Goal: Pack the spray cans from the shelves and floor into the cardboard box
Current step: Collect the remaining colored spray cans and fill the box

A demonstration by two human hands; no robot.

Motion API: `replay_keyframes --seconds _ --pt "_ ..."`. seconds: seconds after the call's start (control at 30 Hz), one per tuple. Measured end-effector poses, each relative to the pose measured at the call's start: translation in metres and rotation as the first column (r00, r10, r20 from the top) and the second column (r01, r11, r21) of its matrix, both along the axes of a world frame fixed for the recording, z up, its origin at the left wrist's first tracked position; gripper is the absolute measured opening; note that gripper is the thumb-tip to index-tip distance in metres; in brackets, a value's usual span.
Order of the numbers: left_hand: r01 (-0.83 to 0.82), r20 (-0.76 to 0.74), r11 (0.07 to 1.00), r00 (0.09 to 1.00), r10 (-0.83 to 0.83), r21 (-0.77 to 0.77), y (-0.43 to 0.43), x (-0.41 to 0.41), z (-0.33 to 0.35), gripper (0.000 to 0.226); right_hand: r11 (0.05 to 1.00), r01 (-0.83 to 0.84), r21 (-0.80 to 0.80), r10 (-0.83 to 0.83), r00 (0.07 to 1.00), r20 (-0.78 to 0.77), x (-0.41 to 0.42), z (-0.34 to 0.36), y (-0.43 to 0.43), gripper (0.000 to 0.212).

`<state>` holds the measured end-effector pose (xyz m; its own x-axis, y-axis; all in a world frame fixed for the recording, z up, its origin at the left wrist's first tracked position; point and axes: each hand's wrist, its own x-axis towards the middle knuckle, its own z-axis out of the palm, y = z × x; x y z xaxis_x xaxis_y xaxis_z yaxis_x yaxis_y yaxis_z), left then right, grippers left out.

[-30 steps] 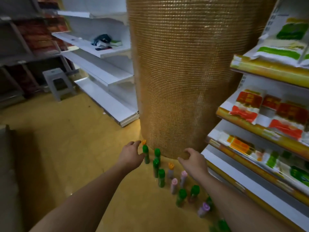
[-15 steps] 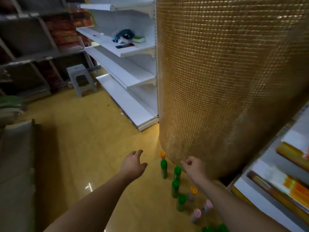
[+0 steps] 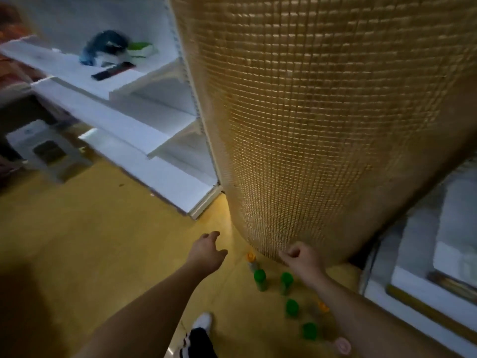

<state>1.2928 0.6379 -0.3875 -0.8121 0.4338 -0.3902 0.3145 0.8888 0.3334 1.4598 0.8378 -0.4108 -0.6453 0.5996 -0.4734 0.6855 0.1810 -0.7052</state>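
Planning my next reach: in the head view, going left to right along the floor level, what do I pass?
Grey stool → left hand → orange-capped can → green-capped can → second green-capped can → right hand → shelf unit at the right.

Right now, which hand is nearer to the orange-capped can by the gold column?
Left. The left hand hovers just left of the orange-capped can; the right hand is farther right.

left hand [image 3: 207,250] open, right hand [image 3: 303,259] loosely curled, both empty
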Motion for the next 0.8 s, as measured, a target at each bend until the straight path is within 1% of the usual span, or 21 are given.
replay_keyframes --seconds 0.1,0.13,0.17,0.27,0.33,0.4,0.5,0.6,0.67,0.8 --pt "0.132 0.038 0.990 0.991 -0.131 -0.041 0.017 -0.062 -0.032 0.068 0.985 0.174 -0.011 -0.172 0.980 0.103 -0.025 -0.033 -0.009 0.016" --pt "0.177 0.059 0.983 0.983 -0.174 -0.043 0.022 -0.078 -0.042 0.068 0.974 0.225 -0.008 -0.221 0.964 0.147 -0.030 -0.046 -0.014 0.017" --pt "0.230 0.077 0.972 0.971 -0.226 -0.044 0.024 -0.091 -0.050 0.068 0.965 0.261 -0.005 -0.256 0.950 0.181 -0.034 -0.058 -0.023 0.022" --pt "0.394 0.128 0.917 0.915 -0.383 -0.071 0.029 -0.123 -0.078 0.068 0.932 0.362 -0.023 -0.344 0.902 0.262 -0.042 -0.090 -0.057 0.049" --pt "0.477 0.174 0.874 0.872 -0.458 -0.092 0.033 -0.141 -0.103 0.070 0.906 0.421 -0.038 -0.393 0.871 0.294 -0.049 -0.109 -0.076 0.056" --pt "0.527 0.212 0.844 0.840 -0.500 -0.100 0.040 -0.154 -0.134 0.071 0.898 0.439 -0.030 -0.409 0.857 0.314 -0.055 -0.134 -0.089 0.057" --pt "0.517 0.250 0.853 0.837 -0.487 -0.069 0.049 -0.164 -0.189 0.071 0.881 0.470 -0.059 -0.422 0.836 0.351 -0.067 -0.177 -0.097 0.066" --pt "0.495 0.283 0.869 0.837 -0.467 -0.029 0.053 -0.168 -0.263 0.075 0.856 0.513 -0.062 -0.460 0.812 0.360 -0.078 -0.240 -0.091 0.074" --pt "0.447 0.301 0.895 0.854 -0.424 -0.008 0.050 -0.169 -0.319 0.079 0.856 0.513 -0.060 -0.462 0.813 0.355 -0.082 -0.289 -0.087 0.079" --pt "0.300 0.316 0.954 0.904 -0.289 0.015 0.046 -0.170 -0.432 0.092 0.864 0.498 -0.072 -0.448 0.827 0.339 -0.088 -0.401 -0.090 0.084"
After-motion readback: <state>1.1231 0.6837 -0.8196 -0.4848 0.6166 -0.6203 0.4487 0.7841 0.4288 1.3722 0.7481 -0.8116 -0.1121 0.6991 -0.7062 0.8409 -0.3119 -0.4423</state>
